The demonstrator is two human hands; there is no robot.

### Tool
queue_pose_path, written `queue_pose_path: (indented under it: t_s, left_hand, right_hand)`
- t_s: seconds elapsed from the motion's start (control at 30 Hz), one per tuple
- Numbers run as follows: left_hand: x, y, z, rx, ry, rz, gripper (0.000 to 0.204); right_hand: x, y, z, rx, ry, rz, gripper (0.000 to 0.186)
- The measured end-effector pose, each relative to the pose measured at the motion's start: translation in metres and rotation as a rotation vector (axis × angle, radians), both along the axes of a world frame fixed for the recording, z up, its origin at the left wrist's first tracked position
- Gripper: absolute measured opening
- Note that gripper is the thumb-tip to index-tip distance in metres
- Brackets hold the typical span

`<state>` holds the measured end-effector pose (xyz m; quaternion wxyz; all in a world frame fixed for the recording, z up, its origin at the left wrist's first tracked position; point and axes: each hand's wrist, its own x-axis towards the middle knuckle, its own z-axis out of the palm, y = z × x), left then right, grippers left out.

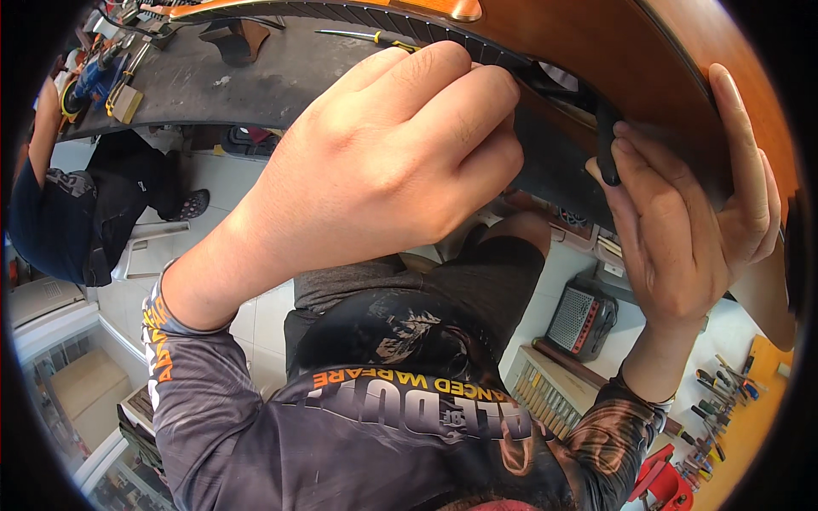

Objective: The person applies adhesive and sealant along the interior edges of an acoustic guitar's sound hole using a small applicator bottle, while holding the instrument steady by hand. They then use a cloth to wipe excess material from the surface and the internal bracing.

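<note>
At upper right we see a dark rod, long axis near-vertical, pinched by the nearer right hand. The left hand, by the fretboard, is clenched; we cannot tell around what.

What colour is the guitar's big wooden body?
The guitar has a shiny orange-brown wooden body; it shows best in the head view.

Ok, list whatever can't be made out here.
Head view:
Left hand: fingertips and anything they pinch, hidden by its own curled fingers.
Yellow-and-black tool: handle end, hidden behind that hand.
Wooden instrument: far parts, cut off by the upper edge.
Co-worker: head, cut off by the left rim.
</note>
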<state>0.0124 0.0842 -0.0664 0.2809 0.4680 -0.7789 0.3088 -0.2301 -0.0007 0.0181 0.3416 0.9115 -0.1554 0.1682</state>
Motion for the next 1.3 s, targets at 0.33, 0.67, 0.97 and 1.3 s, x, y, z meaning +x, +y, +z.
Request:
queue_pose_path:
  t_s: [0.33, 0.67, 0.97, 1.3]
  left_hand:
    - [-0.0024, 0.0049, 0.0056, 0.052, -0.014, 0.014, 0.033]
    - [-0.0061, 0.0045, 0.0020, 0.064, 0.007, 0.038, 0.031]
    - [-0.0035, 0.0034, 0.0064, 0.046, -0.009, 0.021, 0.032]
    - [-0.0033, -0.0030, 0.0033, 0.014, -0.007, 0.017, 0.032]
  right_hand:
    - [-0.0009, -0.0033, 0.0023, 0.018, 0.005, 0.041, 0.027]
    - [-0.0005, -0.0054, -0.0005, 0.014, -0.015, 0.082, 0.026]
    - [0.0001, -0.0053, 0.0034, 0.001, 0.006, 0.059, 0.025]
    - [-0.0010, -0.0056, 0.0012, 0.040, 0.002, 0.062, 0.027]
